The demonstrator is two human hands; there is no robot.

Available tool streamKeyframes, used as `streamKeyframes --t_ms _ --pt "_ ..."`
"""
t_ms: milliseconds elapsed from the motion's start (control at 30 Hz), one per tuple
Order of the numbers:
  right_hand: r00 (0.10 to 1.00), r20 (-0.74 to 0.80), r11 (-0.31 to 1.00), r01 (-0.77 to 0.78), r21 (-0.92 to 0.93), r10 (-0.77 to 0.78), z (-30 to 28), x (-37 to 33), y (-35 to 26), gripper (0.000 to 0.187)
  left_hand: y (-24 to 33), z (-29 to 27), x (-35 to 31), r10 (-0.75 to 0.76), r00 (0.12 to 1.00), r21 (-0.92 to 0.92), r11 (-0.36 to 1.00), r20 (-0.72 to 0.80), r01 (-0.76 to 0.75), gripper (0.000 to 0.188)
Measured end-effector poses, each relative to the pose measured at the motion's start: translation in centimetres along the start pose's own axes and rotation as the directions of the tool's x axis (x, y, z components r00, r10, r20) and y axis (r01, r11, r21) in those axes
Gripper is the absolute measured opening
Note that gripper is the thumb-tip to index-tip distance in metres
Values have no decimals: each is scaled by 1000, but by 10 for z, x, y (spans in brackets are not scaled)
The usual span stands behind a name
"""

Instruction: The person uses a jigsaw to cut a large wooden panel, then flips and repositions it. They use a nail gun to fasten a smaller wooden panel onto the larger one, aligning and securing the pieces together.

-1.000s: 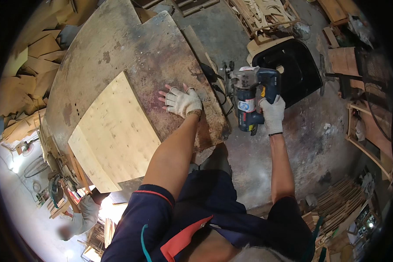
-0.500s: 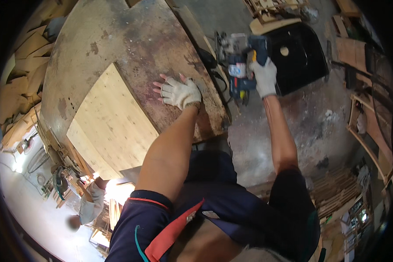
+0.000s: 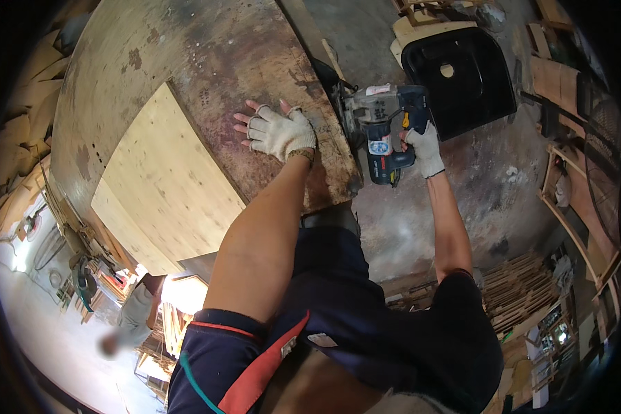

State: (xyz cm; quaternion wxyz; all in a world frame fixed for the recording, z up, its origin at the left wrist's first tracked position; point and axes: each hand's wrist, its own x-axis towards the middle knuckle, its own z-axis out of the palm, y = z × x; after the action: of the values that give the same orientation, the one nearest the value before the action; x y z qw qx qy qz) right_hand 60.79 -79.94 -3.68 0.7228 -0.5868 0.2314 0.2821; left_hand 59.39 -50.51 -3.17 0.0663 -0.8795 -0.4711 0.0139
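Lying spread, the gloved left hand (image 3: 279, 131) is supported by the worn tabletop (image 3: 255, 48); at its three o'clock, a dark power tool (image 3: 379, 132) is gripped by the curled right hand (image 3: 426, 150); at eight o'clock, a pale board (image 3: 169, 179) is laid.

Right hand in a white knit fingerless glove (image 3: 426, 148) moved the blue-and-black cordless power tool with a silver metal head (image 3: 378, 134) toward the brown, stained wooden desk (image 3: 276, 69). Earlier: visible gap between tool head and desk edge. Now: head right at the edge; contact can't be told. Half a second ago, tool higher in view and blurred; now lower and sharp. Bare fingertips show more clearly at the handle. Black moulded seat-like piece with a round hole (image 3: 472, 83), partly covered by tool a second ago, now almost fully visible. View shifted too: pale rectangular wood panel (image 3: 169, 179) sits further left.
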Motion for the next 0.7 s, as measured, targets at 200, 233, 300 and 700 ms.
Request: streamKeyframes --t_ms 200,233,300,700 --pt "990 129 991 -45 -127 62 21 27 -6 19 -1 -4 0 1 1000 -36 999 20 0 80" --pt "988 140 990 -48 -134 67 24 35 -7 18 -1 -3 0 2 1000 -40 999 22 -1 80" --pt "983 169 987 -41 -156 67 33 50 -10 18 1 -7 -1 3 999 -37 999 32 -1 79" --pt "921 370 946 1 -324 126 72 76 -12 24 -3 -20 -9 13 996 -126 992 85 -2 79"
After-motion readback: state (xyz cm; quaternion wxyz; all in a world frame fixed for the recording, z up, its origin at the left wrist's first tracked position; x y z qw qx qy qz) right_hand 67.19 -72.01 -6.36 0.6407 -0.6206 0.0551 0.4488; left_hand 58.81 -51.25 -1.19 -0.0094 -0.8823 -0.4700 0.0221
